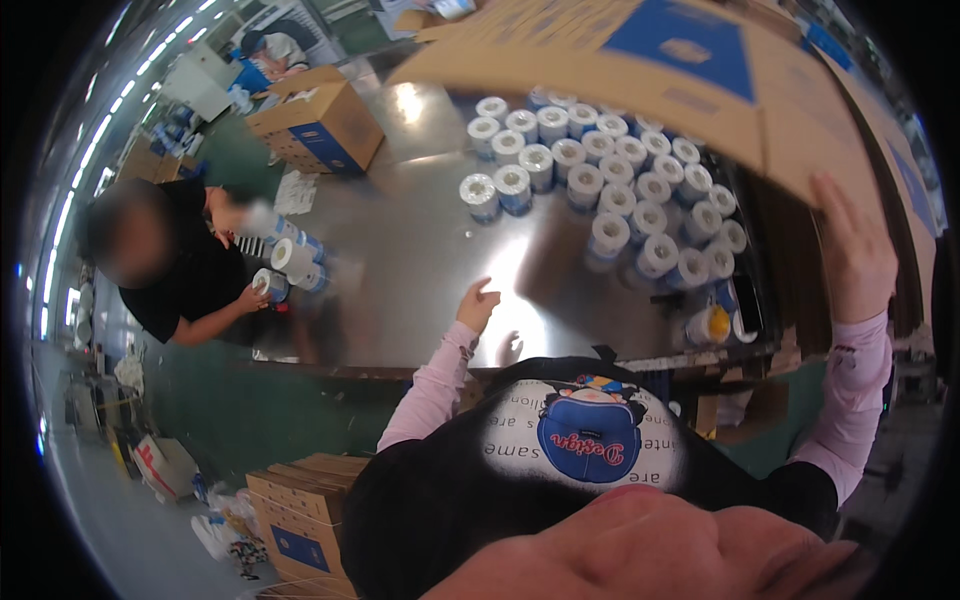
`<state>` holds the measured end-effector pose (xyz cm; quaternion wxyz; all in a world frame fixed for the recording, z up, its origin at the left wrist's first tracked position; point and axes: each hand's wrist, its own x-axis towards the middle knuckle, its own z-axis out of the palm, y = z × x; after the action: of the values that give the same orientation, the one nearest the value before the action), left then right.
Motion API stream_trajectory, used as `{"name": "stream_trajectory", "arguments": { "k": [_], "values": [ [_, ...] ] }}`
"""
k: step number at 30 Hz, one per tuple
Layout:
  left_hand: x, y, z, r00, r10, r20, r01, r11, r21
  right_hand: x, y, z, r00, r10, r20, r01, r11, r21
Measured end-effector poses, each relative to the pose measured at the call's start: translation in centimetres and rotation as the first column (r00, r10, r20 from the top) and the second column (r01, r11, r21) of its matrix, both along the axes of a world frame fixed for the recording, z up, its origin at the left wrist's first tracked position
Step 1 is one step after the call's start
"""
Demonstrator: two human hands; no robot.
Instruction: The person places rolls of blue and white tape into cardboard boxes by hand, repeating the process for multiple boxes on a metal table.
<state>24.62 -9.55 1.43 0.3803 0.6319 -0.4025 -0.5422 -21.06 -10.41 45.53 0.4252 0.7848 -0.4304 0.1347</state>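
Note:
A large brown cardboard carton [560, 50] with a blue panel slants over the far right of the metal table and hides part of what lies behind it. My right hand [855, 255] has its near right corner, fingers stretched along the board, thumb not visible. Above the table's near edge, my left hand [477, 305] is raised with fingers loosely bent and apart, holding nothing. Several white rolls with blue-and-white wrapping [600, 175] stand upright in a cluster under and in front of the carton.
An open carton [320, 125] sits at the table's far left. A co-worker in black [185, 260] handles several similar rolls [290, 260] at the left end. A black phone-like slab [747, 303] and a yellow-topped roll [708, 326] are near the right corner. Stacked cartons [305, 515] stand at lower left.

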Motion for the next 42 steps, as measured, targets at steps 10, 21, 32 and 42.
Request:
{"name": "stream_trajectory", "arguments": {
  "k": [10, 21, 32, 42],
  "values": [
    [7.3, -3.4, 18.6, 0.7, 0.567, -0.434, -0.709, 0.479, -0.518, 12.9, -0.8, -6.1, 0.945, 0.294, 0.146, -0.23, 0.274, 0.934],
    [11.2, 2.2, 22.6, 0.653, 0.608, -0.451, -0.757, 0.545, -0.361, 14.9, -5.7, -15.0, 0.648, -0.457, 0.61, -0.674, -0.717, 0.179],
    [13.5, 3.2, 25.5, 0.943, 0.291, -0.163, -0.332, 0.86, -0.387, 10.4, -6.4, -10.7, 0.801, 0.402, 0.445, -0.573, 0.296, 0.764],
    [2.6, -0.4, 30.3, 0.13, -0.595, 0.793, 0.621, 0.672, 0.403, 20.6, -10.4, -23.3, 0.983, 0.184, -0.025, -0.007, 0.173, 0.985]
  ]
}}
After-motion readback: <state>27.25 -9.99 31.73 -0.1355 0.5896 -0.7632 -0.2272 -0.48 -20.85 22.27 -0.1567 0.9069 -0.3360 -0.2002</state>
